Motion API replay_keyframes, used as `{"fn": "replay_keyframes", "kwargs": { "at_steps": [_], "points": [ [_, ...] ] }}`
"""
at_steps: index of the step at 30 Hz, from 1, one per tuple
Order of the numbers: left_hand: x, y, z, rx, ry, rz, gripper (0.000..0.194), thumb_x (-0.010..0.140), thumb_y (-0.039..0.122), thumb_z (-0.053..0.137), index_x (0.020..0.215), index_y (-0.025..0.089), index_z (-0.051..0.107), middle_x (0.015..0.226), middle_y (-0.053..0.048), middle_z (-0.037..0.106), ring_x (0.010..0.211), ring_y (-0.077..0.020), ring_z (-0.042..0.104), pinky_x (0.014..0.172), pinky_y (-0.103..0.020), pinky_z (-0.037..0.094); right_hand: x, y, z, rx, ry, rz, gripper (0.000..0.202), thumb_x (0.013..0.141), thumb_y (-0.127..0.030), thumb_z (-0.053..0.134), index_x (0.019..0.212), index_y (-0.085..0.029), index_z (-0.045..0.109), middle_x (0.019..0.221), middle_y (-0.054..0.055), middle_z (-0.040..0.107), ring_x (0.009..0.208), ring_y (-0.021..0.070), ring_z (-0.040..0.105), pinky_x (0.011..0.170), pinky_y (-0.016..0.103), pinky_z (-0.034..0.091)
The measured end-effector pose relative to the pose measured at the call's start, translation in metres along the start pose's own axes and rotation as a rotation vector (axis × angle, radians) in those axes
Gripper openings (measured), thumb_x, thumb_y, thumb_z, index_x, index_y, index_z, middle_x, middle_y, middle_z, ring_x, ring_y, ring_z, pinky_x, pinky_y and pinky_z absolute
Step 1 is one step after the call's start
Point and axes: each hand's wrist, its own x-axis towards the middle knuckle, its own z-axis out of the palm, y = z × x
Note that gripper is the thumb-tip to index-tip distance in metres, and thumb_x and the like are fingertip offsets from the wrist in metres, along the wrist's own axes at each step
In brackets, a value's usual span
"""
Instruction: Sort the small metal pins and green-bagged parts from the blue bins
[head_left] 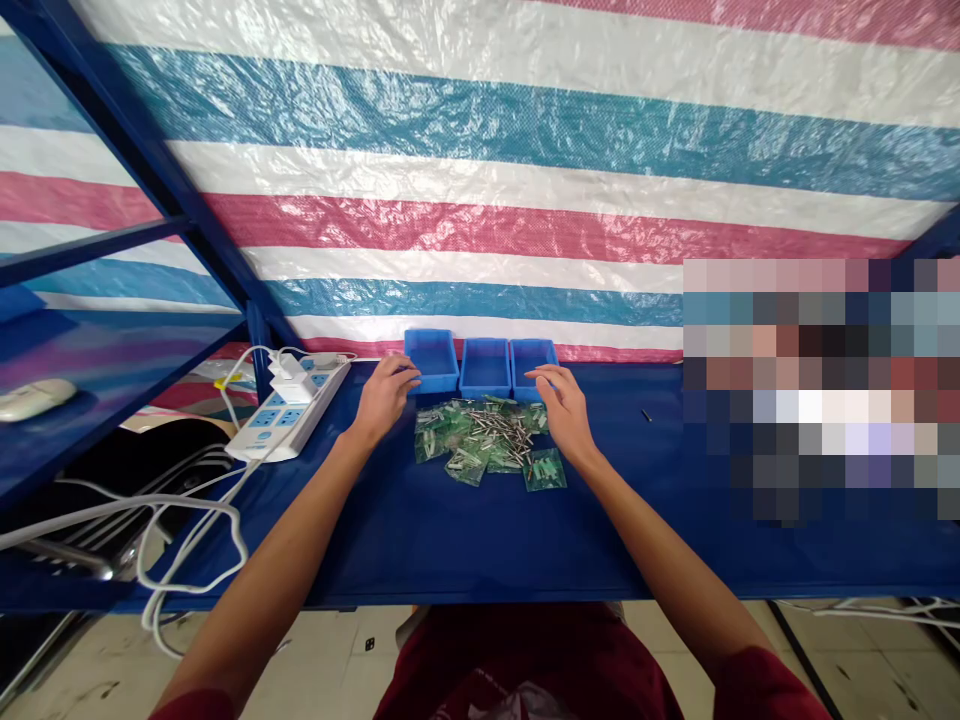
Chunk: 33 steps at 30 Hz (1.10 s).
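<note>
Three blue plastic bins stand in a row at the back of the blue table. My left hand (382, 400) is beside the left bin (432, 384), fingers apart and loosely bent near its side wall; I cannot tell whether they touch it. By the front corner of the right bin (534, 394), my right hand (567, 408) has its fingers stretched out, with nothing seen in them. Between my hands, in front of the middle bin (486, 393), lies a pile of small metal pins (504, 428) on and among several small clear greenish bags (466, 464).
A white power strip (281, 425) with a plugged-in adapter (292, 380) lies left, its white cables (232, 515) looping over the table. One small dark pin (646, 415) lies to the right. A blue shelf frame (150, 140) rises at left; a striped sheet (480, 190) hangs behind.
</note>
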Motion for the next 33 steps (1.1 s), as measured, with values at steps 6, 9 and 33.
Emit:
{"fn": "replay_keyframes", "kwargs": {
  "at_steps": [6,9,33],
  "points": [
    [-0.003,-0.006,0.008,-0.125,-0.059,-0.009,0.026,0.089,0.028,0.047,0.087,0.017,0.07,0.102,-0.01,0.067,0.108,-0.0245,0.059,0.096,-0.038,0.048,0.002,0.014,-0.004,-0.259,-0.025,-0.025,0.031,0.09,-0.035,0.046,0.104,-0.019,0.068,0.114,0.011,0.055,0.108,0.0235,0.056,0.096,0.04,0.045],
    [-0.005,-0.011,0.011,-0.15,-0.082,-0.017,0.026,0.088,0.029,0.047,0.086,0.017,0.07,0.105,-0.011,0.067,0.11,-0.0254,0.059,0.098,-0.039,0.047,0.001,0.02,-0.004,-0.42,-0.069,0.007,0.034,0.089,-0.034,0.046,0.111,-0.017,0.066,0.124,0.014,0.051,0.118,0.0274,0.05,0.101,0.045,0.041],
    [-0.007,-0.015,0.008,-0.09,-0.266,0.01,0.032,0.087,0.026,0.04,0.091,0.017,0.07,0.105,-0.012,0.071,0.117,-0.0263,0.058,0.099,-0.043,0.047,-0.001,0.033,0.001,-0.631,-0.155,-0.023,0.034,0.087,-0.026,0.047,0.108,-0.016,0.072,0.112,0.012,0.067,0.119,0.0254,0.052,0.111,0.049,0.032]
  ]
}}
